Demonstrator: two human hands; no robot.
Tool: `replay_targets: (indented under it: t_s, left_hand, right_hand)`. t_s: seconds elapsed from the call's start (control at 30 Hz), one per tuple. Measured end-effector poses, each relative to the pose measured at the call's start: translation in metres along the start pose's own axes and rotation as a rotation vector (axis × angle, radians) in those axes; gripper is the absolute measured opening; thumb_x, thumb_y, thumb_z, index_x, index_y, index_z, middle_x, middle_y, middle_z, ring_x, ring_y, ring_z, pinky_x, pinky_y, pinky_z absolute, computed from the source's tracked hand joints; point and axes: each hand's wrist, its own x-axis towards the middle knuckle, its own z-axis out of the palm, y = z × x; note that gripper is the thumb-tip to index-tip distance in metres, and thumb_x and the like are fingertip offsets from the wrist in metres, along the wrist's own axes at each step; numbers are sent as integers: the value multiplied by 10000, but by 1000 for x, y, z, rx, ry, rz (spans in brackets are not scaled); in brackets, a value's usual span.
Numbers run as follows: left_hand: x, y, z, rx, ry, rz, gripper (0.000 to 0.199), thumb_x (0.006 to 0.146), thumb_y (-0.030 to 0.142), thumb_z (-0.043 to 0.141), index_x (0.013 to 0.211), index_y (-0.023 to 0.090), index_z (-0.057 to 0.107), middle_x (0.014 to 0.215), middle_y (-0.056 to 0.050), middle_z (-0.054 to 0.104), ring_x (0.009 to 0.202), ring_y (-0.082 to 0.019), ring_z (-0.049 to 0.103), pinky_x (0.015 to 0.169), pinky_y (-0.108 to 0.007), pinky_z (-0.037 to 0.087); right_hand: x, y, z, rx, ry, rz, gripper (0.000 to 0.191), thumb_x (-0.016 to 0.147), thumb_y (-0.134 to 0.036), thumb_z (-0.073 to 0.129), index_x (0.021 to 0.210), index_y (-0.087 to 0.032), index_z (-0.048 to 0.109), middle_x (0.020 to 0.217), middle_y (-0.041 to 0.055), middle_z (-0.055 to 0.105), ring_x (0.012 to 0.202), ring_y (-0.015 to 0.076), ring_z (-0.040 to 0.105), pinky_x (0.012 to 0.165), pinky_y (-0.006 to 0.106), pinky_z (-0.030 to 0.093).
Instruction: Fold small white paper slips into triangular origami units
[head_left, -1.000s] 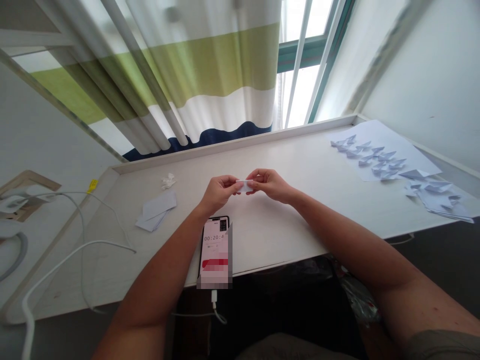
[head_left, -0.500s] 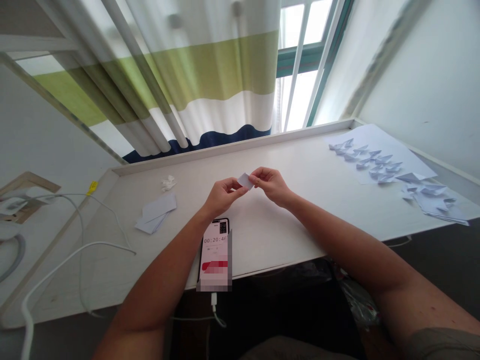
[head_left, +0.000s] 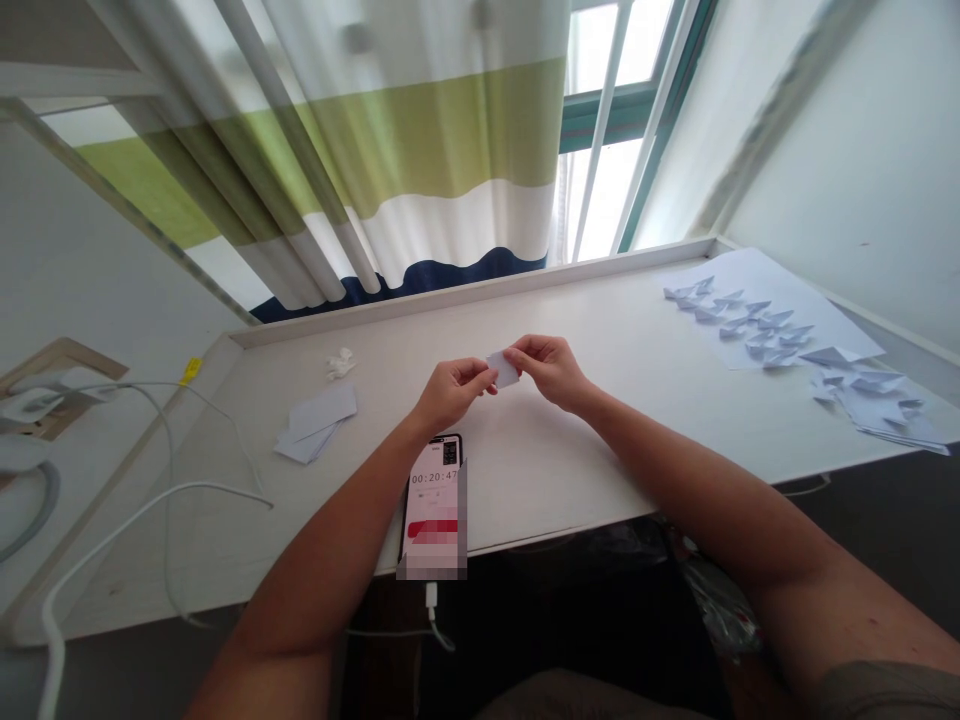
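Observation:
A small folded piece of white paper [head_left: 505,369] is held up over the middle of the desk, between both hands. My left hand [head_left: 451,390] pinches its left edge with thumb and fingers. On the upper right edge, my right hand [head_left: 553,370] grips it the same way. Fingers cover part of the folds. Below my left wrist lies a phone [head_left: 435,500] with a running timer on its screen, partly blurred out.
Folded paper figures [head_left: 772,325] stand in rows on a white sheet [head_left: 802,280] at the right. White paper slips [head_left: 322,410] and a crumpled tissue [head_left: 340,364] lie at the left. White cables [head_left: 150,500] cross the desk's left end. A curtain [head_left: 450,130] hangs behind.
The piece of paper has turned between my fingers and now stands more upright. My left fingers have shifted along its edge. The view has moved slightly.

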Motion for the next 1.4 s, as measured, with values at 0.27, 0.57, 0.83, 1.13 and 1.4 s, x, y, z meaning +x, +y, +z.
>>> replay_targets:
  t_s: [0.27,0.57,0.83,1.13,1.4]
  left_hand:
    - [1,5,-2,-7,95,22,279,908,421,750,778,174,766,713,-48,753,675,-175,688,689,-313,539]
    - [0,5,0,-44,63,-39,308,909,453,789,799,166,785,734,-72,785,694,-184,721,684,-309,538]
    - [-1,2,-3,21,-101,-25,371,928,487,787,731,175,750,711,-75,786,673,-174,711,663,-301,513]
    - [1,-2,-1,-72,90,-56,358,895,517,824,892,159,820,774,-79,803,710,-207,776,651,-308,540]
    - [4,-5,-1,-325,158,-197,447,754,476,954,970,133,766,905,-114,851,791,-217,803,823,-383,642]
  right_hand:
    - [-1,1,-5,-112,-208,83,657,825,-832,768,743,-181,716,702,55,729,657,169,651,661,323,549]
    - [-4,3,-2,-285,-176,49,612,924,-784,679,731,-207,613,577,12,653,534,137,562,554,273,424]
    - [-3,0,-9,-272,-242,20,698,971,-813,599,673,-186,672,617,30,679,595,152,603,617,302,471]
    - [-3,9,-3,-325,-43,-60,576,939,-790,684,881,-221,621,761,8,668,640,160,610,594,307,497]
    - [-5,12,-5,-694,-135,-491,214,991,-406,803,1108,-258,701,1080,72,658,950,240,643,799,388,560]
